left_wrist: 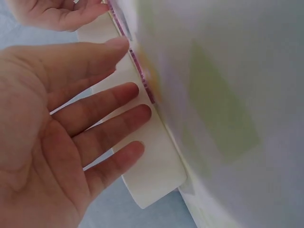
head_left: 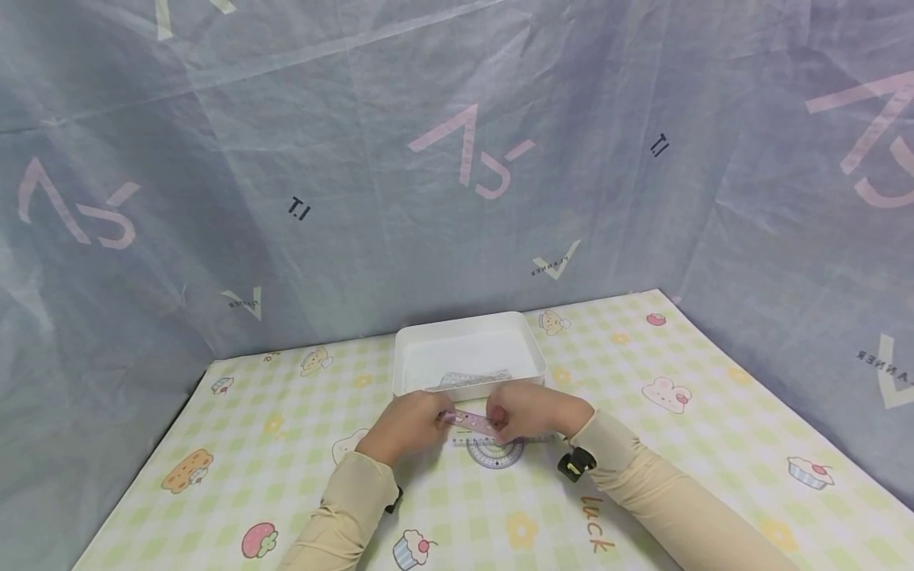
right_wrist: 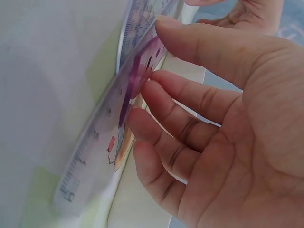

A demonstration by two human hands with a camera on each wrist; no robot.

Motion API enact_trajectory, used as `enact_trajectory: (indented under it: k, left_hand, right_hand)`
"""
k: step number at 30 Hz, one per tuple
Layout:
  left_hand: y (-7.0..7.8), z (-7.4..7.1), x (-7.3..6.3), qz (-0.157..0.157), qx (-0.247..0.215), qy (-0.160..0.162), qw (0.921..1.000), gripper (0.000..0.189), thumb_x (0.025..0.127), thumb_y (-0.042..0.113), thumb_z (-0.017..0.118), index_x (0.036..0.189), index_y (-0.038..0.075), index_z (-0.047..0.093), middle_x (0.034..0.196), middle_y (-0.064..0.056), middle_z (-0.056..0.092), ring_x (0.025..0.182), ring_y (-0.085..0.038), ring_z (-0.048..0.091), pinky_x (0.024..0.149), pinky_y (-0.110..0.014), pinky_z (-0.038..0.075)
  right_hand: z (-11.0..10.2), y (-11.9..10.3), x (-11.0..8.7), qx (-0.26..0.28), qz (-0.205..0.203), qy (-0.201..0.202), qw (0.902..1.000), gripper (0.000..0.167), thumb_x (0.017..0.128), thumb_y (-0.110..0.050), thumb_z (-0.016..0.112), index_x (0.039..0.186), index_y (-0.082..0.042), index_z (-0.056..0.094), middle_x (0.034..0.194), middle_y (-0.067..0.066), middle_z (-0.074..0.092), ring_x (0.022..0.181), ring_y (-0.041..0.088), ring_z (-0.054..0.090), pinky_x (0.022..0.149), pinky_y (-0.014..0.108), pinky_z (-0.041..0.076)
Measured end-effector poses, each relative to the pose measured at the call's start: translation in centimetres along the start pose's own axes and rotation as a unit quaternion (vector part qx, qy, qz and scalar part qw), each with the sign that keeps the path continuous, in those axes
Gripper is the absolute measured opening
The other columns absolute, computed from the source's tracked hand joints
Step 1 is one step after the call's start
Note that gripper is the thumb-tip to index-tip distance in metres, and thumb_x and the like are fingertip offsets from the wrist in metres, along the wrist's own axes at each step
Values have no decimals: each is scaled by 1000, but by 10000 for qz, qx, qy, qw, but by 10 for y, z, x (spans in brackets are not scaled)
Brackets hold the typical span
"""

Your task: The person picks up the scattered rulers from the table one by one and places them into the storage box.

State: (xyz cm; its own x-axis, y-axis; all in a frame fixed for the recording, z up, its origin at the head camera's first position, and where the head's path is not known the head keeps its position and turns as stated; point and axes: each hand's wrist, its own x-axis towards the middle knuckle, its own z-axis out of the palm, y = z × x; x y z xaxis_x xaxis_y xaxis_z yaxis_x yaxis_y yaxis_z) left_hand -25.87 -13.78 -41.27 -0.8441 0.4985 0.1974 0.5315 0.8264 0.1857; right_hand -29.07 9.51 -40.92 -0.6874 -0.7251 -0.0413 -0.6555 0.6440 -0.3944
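Note:
Between my two hands runs a clear ruler (head_left: 471, 422) printed in pink and purple. My left hand (head_left: 410, 424) pinches its left end; in the left wrist view that thumb (left_wrist: 116, 50) is at the ruler's edge and the other fingers stretch out. My right hand (head_left: 531, 408) grips farther along, thumb over the face and fingertips against the lower edge. Past it the numbered end (right_wrist: 71, 190) sticks out in the right wrist view. A clear protractor (head_left: 495, 454) lies flat on the tablecloth just below the ruler, partly covered by my right hand.
Right behind my hands stands a shallow white tray (head_left: 540, 366). Clear measuring pieces (head_left: 471, 378) lie inside near its front wall. The green checked tablecloth (head_left: 286, 476) has printed cartoons, and a grey-blue curtain (head_left: 357, 262) hangs behind the table.

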Motion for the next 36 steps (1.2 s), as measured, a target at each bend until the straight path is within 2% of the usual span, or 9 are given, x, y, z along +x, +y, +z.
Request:
enact_trajectory:
  k: [5, 9, 17, 26, 32, 36]
  left_hand:
    - [-2, 2, 0, -26, 9, -55, 10000, 8, 90, 10, 70, 86, 17, 72, 83, 6, 68, 72, -10, 56, 71, -36, 52]
    - [-2, 1, -1, -94, -28, -140, 9999, 8, 90, 10, 71, 90, 17, 75, 88, 5, 70, 75, -10, 57, 75, -38, 52]
    - [-3, 1, 1, -47, 18, -125, 9999, 15, 87, 6, 71, 80, 19, 73, 82, 7, 65, 71, -11, 51, 71, -34, 48]
    - [-2, -1, 1, 52, 1, -244, 9997, 13, 84, 3, 73, 82, 16, 75, 81, 4, 67, 70, -10, 51, 70, -31, 48]
    - [-2, -1, -1, 161, 98, -377, 9991, 15, 84, 4, 73, 74, 15, 70, 74, 5, 58, 64, -10, 45, 62, -27, 41]
    - [-3, -1, -3, 243, 80, -506, 9984, 17, 84, 4, 72, 72, 16, 68, 74, 6, 53, 65, -10, 43, 61, -26, 39]
  right_hand:
    - [1, 1, 1, 108, -10, -63, 9999, 19, 79, -14, 83, 95, -14, 72, 84, -10, 65, 77, 4, 57, 75, 25, 50]
    - [-1, 1, 1, 166, -15, -111, 9998, 19, 79, -12, 82, 96, -14, 72, 86, -11, 65, 79, 4, 58, 76, 25, 50]
    - [-2, 1, 2, 256, 79, -122, 9996, 21, 79, -12, 83, 97, -15, 73, 86, -13, 65, 80, 4, 59, 76, 25, 51]
    - [-2, 1, 0, 223, 112, -113, 9996, 21, 80, -13, 83, 97, -17, 72, 86, -14, 64, 81, 3, 59, 77, 25, 51]
    - [-1, 2, 0, 275, 166, -157, 9994, 22, 81, -13, 81, 101, -17, 72, 87, -14, 64, 81, 3, 59, 76, 24, 52]
    - [-2, 1, 0, 339, 205, -197, 9990, 21, 82, -12, 80, 100, -17, 72, 87, -14, 65, 82, 3, 59, 76, 25, 52]
